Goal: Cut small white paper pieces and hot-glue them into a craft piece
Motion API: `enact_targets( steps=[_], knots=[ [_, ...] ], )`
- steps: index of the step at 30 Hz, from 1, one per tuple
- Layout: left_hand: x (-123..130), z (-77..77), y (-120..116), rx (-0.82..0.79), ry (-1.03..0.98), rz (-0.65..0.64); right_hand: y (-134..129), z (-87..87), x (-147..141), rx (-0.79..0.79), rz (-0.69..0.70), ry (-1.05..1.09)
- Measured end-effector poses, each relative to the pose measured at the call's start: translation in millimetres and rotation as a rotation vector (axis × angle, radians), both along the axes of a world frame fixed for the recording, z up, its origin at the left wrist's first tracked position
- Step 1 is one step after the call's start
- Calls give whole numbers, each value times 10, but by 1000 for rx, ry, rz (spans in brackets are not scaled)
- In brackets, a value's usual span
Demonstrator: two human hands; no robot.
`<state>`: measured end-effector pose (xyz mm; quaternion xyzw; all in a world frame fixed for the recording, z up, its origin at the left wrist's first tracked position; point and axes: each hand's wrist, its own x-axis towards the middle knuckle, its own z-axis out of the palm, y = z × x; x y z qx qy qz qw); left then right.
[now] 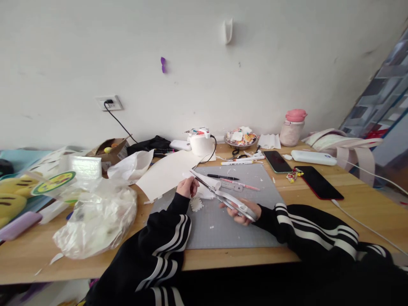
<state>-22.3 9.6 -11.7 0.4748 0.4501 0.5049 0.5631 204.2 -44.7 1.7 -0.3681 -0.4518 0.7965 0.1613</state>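
My right hand (240,210) is wrapped round the pale handle of a long pair of scissors (219,194), whose blades point up and to the left. Close to the blade tips, my left hand (188,187) is closed in a pinch; what its fingers hold, if anything, is too small to make out. Curled white paper (208,182) shows behind the blades. Just below my left hand, a small white piece with a scalloped edge (196,205) lies on the grey cutting mat (223,233). A black pen (223,177), a pink pen (244,185) and a clear ruler (231,185) lie beyond the scissors.
A large white sheet (168,172) and a clear plastic bag (98,216) lie left of the mat. Two phones (277,161), a white power bank (314,157) and a pink-lidded bottle (292,128) are at right. A bowl of paper pieces (241,138) stands by the wall.
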Motion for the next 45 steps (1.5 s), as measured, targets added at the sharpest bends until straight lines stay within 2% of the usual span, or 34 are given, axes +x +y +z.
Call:
enact_targets(
  steps=[6,13,23,28,35,41,45],
  knots=[
    [16,-35,2,17,31,-12,-38,-44,-8,73,-30,46],
    [12,-75,15,55,13,-37,-45,-95,-13,224,7,60],
    [-24,-144,99,21,32,-46,-24,-149,-3,209,19,43],
    [-18,-113,73,14,-12,-16,6,-173,22,123,26,44],
    [12,-64,30,28,-45,17,13,-147,35,94,34,61],
    [18,-72,17,63,-5,30,-38,-106,-7,199,28,26],
    [21,-69,11,71,3,30,-49,-108,-11,212,25,23]
  ],
)
